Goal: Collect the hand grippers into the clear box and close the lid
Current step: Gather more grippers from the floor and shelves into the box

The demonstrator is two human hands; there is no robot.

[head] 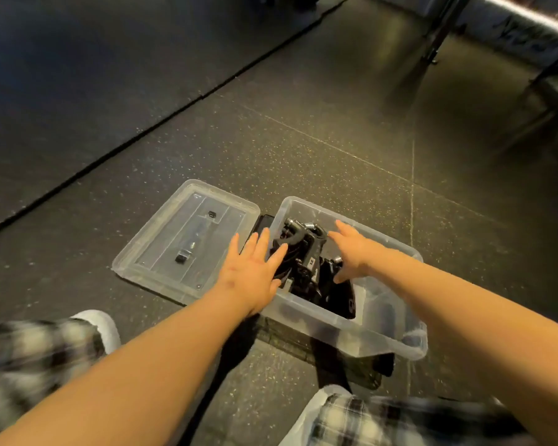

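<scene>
Floor: hand grippers in clear box between left hand, right hand, both flat.

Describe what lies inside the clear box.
A pile of black hand grippers lies in the box. The left hand and right hand cover part of it, so the count and the box floor are hidden.

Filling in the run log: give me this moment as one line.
grippers: in box | lid: off, left of box | left hand: open, over box rim | right hand: open, over grippers | todo: close lid
</scene>
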